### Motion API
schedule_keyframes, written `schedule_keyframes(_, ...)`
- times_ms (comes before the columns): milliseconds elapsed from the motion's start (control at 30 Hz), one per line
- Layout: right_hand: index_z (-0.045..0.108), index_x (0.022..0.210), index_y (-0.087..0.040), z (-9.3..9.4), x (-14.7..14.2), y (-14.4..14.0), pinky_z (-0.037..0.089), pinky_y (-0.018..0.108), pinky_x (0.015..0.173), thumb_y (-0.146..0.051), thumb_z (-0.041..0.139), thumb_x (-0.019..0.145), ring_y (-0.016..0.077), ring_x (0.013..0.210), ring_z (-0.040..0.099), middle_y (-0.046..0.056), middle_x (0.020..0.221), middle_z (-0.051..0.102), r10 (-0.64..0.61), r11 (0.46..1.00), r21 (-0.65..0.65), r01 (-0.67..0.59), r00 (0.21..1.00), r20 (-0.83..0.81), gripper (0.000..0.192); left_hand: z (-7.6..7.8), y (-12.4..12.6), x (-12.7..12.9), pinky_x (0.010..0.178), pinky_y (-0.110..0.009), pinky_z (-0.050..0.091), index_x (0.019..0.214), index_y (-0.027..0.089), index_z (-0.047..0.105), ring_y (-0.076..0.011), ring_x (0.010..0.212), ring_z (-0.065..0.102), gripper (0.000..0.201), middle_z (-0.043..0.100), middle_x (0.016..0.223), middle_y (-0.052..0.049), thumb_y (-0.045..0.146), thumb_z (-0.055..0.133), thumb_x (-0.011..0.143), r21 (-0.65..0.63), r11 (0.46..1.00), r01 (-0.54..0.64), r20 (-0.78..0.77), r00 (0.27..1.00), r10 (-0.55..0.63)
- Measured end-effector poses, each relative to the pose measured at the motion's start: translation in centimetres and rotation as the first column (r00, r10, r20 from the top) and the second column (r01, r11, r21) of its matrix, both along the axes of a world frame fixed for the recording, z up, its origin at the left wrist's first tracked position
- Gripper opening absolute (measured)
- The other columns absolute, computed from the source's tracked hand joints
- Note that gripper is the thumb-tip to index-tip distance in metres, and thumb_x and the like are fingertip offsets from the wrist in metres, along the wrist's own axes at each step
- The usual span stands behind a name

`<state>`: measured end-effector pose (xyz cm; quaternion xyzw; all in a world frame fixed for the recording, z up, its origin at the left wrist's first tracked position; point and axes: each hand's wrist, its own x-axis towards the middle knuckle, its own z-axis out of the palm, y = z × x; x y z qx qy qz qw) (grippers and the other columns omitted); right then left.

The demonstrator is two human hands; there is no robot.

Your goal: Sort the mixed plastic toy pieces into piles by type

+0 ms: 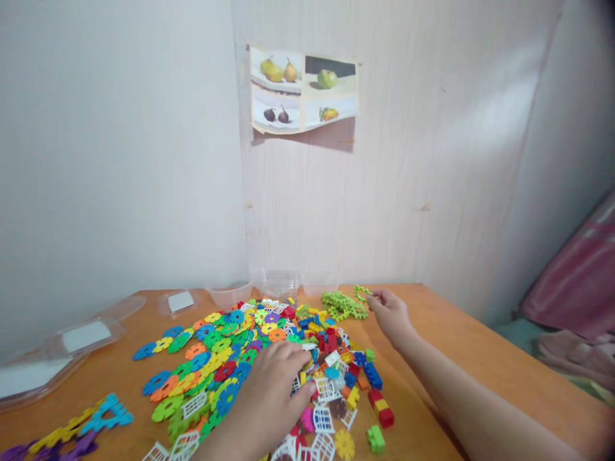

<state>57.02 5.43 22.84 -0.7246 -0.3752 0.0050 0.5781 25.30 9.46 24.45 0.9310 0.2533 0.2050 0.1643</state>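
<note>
A big heap of colourful plastic pieces (250, 358) covers the orange table (471, 358): flat snowflake discs on the left, small bricks and white fence panels on the right. My left hand (271, 394) lies palm down on the heap, fingers spread over the bricks and white panels. My right hand (389, 314) reaches to the far side and pinches a light green snowflake piece (361, 292) right above a small pile of light green pieces (343, 305).
Clear plastic tubs (281, 285) stand against the wall at the back. Transparent lids (72, 339) lie at the left. A chain of blue, yellow and purple pieces (81, 429) lies at the front left. A fruit picture (302, 89) hangs on the wall. Pink cloth (576, 282) is at right.
</note>
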Motion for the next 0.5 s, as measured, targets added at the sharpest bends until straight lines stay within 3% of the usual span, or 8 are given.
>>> schedule_keyframes(67, 0.067, 0.093, -0.014, -1.1, 1.9, -0.2, 0.039, 0.026, 0.053, -0.046, 0.052, 0.079, 0.0166, 0.055, 0.054, 0.0, 0.061, 0.061, -0.083, 0.996, -0.03, 0.083, 0.997, 0.0, 0.037, -0.4, 0.2, -0.2, 0.112, -0.049, 0.029, 0.122, 0.034, 0.065, -0.0293, 0.131, 0.044, 0.038, 0.057, 0.137, -0.004, 0.043, 0.059, 0.086, 0.025, 1.0, 0.001, -0.077, 0.997, 0.001)
schedule_keyframes(200, 0.069, 0.096, -0.014, -3.1, 3.7, -0.1, 0.041, 0.026, 0.055, -0.038, 0.053, 0.078, 0.0177, 0.059, 0.06, 0.002, 0.064, 0.065, -0.139, 0.984, -0.11, 0.14, 0.99, 0.019, 0.034, -1.1, 1.2, -0.6, 0.115, -0.055, 0.022, 0.123, 0.032, 0.066, -0.0338, 0.135, 0.04, 0.043, 0.054, 0.142, -0.007, 0.048, 0.059, 0.084, 0.075, 0.992, -0.102, -0.151, 0.982, 0.113)
schedule_keyframes(400, 0.072, 0.1, -0.016, -4.5, 3.6, 0.9, 0.045, 0.027, 0.066, -0.021, 0.056, 0.073, 0.0205, 0.076, 0.065, 0.006, 0.078, 0.072, -0.096, 0.969, -0.219, 0.113, 0.992, 0.083, 0.032, -0.7, 2.6, -1.4, 0.108, -0.042, 0.035, 0.122, 0.025, 0.065, -0.0285, 0.127, 0.048, 0.041, 0.056, 0.137, -0.009, 0.04, 0.056, 0.085, 0.08, 0.978, -0.19, -0.12, 0.973, 0.199)
schedule_keyframes(500, 0.072, 0.103, -0.016, -4.2, 3.2, 0.7, 0.044, 0.027, 0.065, -0.018, 0.053, 0.074, 0.0204, 0.073, 0.065, 0.006, 0.075, 0.071, -0.083, 0.959, -0.262, 0.109, 0.991, 0.108, 0.035, -0.4, 3.0, -1.7, 0.101, -0.038, 0.038, 0.116, 0.024, 0.065, -0.026, 0.12, 0.052, 0.033, 0.059, 0.129, -0.009, 0.033, 0.052, 0.087, 0.06, 0.972, -0.229, -0.11, 0.966, 0.234)
